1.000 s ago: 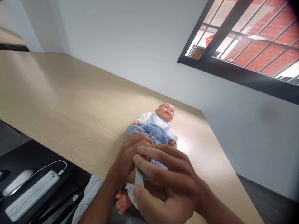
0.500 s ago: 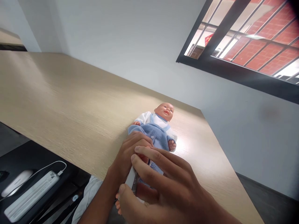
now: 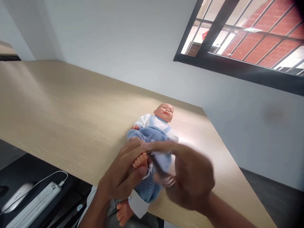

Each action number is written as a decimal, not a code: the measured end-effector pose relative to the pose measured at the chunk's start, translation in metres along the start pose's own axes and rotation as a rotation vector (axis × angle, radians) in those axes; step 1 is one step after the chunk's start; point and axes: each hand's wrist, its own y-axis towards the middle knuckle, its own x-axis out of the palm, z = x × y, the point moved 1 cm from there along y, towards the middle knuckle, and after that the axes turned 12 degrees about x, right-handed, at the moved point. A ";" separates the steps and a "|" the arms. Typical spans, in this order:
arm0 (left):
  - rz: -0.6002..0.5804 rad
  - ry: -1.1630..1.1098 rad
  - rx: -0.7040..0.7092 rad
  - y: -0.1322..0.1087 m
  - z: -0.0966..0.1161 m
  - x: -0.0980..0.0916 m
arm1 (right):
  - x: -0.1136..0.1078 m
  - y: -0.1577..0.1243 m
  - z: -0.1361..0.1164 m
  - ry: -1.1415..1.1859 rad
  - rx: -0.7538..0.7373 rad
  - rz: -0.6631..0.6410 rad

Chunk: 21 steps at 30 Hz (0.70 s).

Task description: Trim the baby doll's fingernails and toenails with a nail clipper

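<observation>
A baby doll [image 3: 152, 134] in blue overalls and a white top lies on its back, head pointing away from me. My left hand [image 3: 125, 171] is closed around one of its feet [image 3: 140, 160], which is raised with the toes showing. My right hand [image 3: 190, 177] pinches a slim, dark metal tool, apparently a nail clipper [image 3: 159, 166], its tip close to that foot. Motion blurs the right hand and the tool. The doll's other foot [image 3: 124, 212], below a white cuff, sticks out past the table's near edge.
The pale wooden table [image 3: 78, 104] runs along a white wall with a barred window [image 3: 237, 38]. Down at the left, a white power strip [image 3: 35, 205] with a plugged-in cable and a white mouse-like object [image 3: 17, 198] rest on a dark surface.
My right hand has moved up and right, away from the near side of the doll's foot, turning the tool. The raised foot's toes now show in my left hand. The view has shifted slightly.
</observation>
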 end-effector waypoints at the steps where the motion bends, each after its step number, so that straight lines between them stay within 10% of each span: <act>1: -0.112 -0.016 -0.004 -0.002 0.005 -0.004 | 0.000 0.002 0.007 0.091 0.102 0.086; 8: -0.386 0.122 -0.034 -0.019 0.033 -0.015 | 0.030 0.009 0.052 0.598 0.620 0.103; 21: -0.490 0.259 0.143 -0.044 0.001 -0.006 | 0.043 0.002 0.086 0.317 0.641 0.071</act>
